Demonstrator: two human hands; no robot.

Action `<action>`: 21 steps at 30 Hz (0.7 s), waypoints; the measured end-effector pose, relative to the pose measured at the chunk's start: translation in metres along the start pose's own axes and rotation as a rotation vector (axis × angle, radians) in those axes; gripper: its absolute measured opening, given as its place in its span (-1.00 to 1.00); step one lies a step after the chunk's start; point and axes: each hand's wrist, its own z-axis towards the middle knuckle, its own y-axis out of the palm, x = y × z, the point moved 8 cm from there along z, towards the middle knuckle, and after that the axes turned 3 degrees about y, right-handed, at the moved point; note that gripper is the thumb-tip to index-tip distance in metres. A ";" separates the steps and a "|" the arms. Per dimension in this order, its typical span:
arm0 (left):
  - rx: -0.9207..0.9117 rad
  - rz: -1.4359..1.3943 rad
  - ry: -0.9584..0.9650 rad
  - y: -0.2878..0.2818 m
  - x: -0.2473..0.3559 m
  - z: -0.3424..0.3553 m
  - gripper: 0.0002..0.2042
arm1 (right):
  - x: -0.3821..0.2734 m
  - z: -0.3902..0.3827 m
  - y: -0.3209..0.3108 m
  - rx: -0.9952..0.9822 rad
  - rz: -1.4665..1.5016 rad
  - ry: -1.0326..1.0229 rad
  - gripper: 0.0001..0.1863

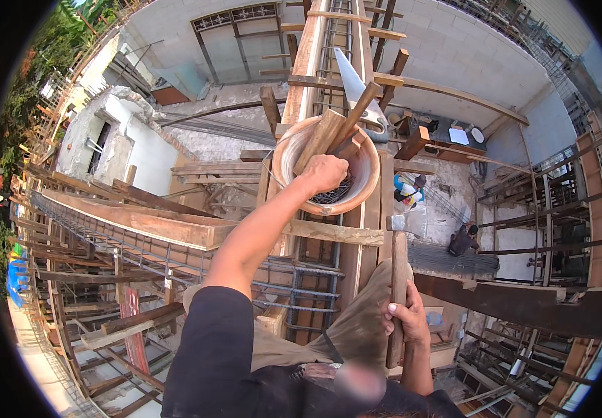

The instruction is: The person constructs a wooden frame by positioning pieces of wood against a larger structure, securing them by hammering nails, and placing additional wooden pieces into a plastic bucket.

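My left hand (pixel 325 174) is down inside a worn bucket (pixel 367 191), fingers curled among short wood pieces (pixel 322 136) and a dark heap of nails or wire (pixel 331 194); what it grips is hidden. My right hand (pixel 407 320) holds a narrow wooden batten (pixel 398 265) upright at lower right of the view. The bucket rests on timber formwork around a rebar cage (pixel 318 285). Just beyond it a handsaw (pixel 349 80) lies with its blade pointing away from me.
I am high over rooms below, where two people (pixel 410 189) (pixel 463 238) crouch at right. Timber beams (pixel 127 209) and scaffolding (pixel 551 209) span both sides, with drops between them. A broken white wall (pixel 123 146) stands at left, a dark counter (pixel 454 136) below right.
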 end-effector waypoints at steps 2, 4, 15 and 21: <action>0.129 -0.247 -0.059 -0.011 -0.017 -0.008 -0.80 | 0.000 0.006 0.001 -0.005 -0.004 0.005 -0.37; -0.044 -0.159 -0.062 -0.001 -0.022 -0.011 -0.79 | 0.000 0.014 0.002 0.004 -0.003 -0.001 -0.38; -0.171 -0.034 -0.052 0.040 0.005 0.028 -0.73 | 0.002 0.014 0.014 0.036 -0.051 -0.007 -0.42; -0.114 0.032 -0.162 0.040 0.014 0.024 -0.72 | -0.002 0.012 0.018 0.037 -0.090 -0.029 -0.45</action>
